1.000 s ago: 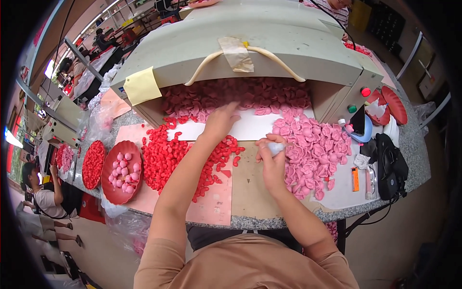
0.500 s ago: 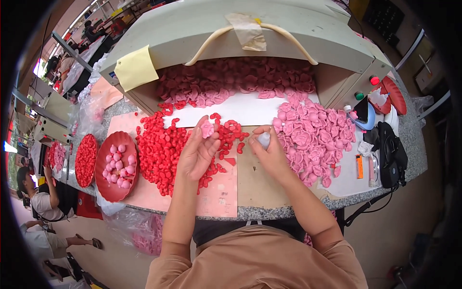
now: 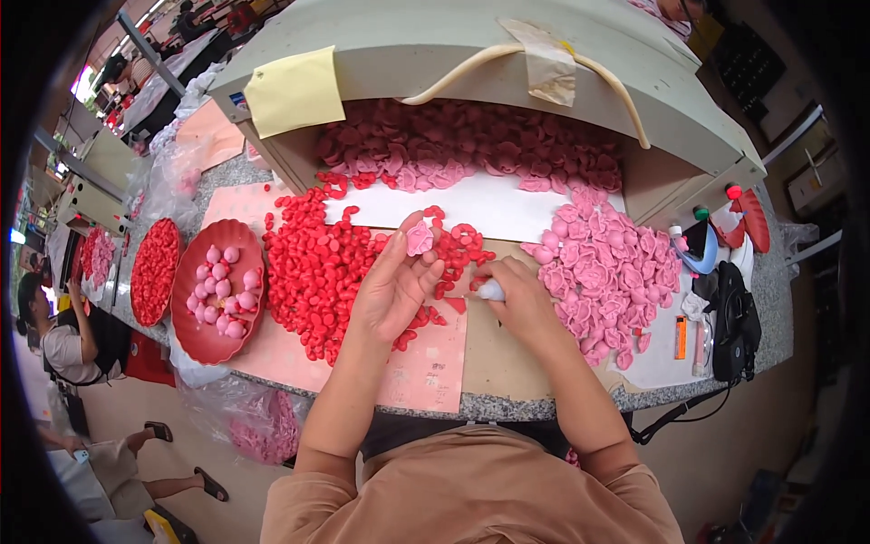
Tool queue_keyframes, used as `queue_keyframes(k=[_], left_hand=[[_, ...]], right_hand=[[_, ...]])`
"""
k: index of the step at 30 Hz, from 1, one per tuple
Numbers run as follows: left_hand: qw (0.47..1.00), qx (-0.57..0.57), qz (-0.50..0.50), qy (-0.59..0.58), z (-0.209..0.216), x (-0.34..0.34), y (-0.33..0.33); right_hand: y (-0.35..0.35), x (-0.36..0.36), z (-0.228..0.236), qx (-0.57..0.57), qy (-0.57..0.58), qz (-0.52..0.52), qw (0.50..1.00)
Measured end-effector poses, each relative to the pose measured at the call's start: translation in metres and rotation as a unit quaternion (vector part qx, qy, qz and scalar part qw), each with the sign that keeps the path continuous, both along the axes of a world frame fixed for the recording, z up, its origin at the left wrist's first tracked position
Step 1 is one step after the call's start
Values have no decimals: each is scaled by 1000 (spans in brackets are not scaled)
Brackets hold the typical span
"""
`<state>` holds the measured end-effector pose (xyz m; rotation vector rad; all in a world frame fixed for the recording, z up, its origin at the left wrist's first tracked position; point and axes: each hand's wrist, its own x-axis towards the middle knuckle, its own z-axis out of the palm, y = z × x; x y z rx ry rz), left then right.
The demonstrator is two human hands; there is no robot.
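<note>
My left hand (image 3: 391, 288) is raised over the bench, palm up, with a small pink flower-shaped piece (image 3: 420, 238) held at its fingertips. To the right, my right hand (image 3: 526, 297) is wrapped round a small whitish squeeze bottle (image 3: 491, 290), its narrow tip pointing left toward the left hand. The two hands are apart. Behind and beside the left hand spreads a heap of small red curved pieces (image 3: 317, 272). Beyond the right hand lies a pile of pink petal-like pieces (image 3: 616, 267).
A grey box-like cabinet (image 3: 435, 68) with more pink pieces inside stands across the back. At left are a red dish (image 3: 183, 313) with pink balls and a tray of red pieces (image 3: 156, 272). An orange lighter (image 3: 681, 337) and black bag (image 3: 736, 322) lie right. Other people are at left.
The view has shifted slightly. My right hand has tipped the bottle so its tip points left, and has come a little nearer to me. My left hand still holds the pink flower piece.
</note>
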<state>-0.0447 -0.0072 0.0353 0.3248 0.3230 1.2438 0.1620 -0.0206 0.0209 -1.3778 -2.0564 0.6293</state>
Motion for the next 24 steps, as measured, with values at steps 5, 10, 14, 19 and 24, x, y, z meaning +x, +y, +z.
queue_keyframes(k=[5,10,14,19,24], left_hand=[[1000,13,2,14,-5,0,6],[997,20,17,73,0,-1,1],[987,19,-5,157,-6,10,-2],[974,-4,-113,194,-12,33,-19],[953,37,-104,284,-22,38,-19]], right_hand=[[2,9,-2,-4,-16,15,1000],[-3,8,3,37,-17,60,997],[-8,7,10,11,129,-15,991],[-10,2,19,130,175,-94,971],[-11,-7,13,180,128,-33,975]])
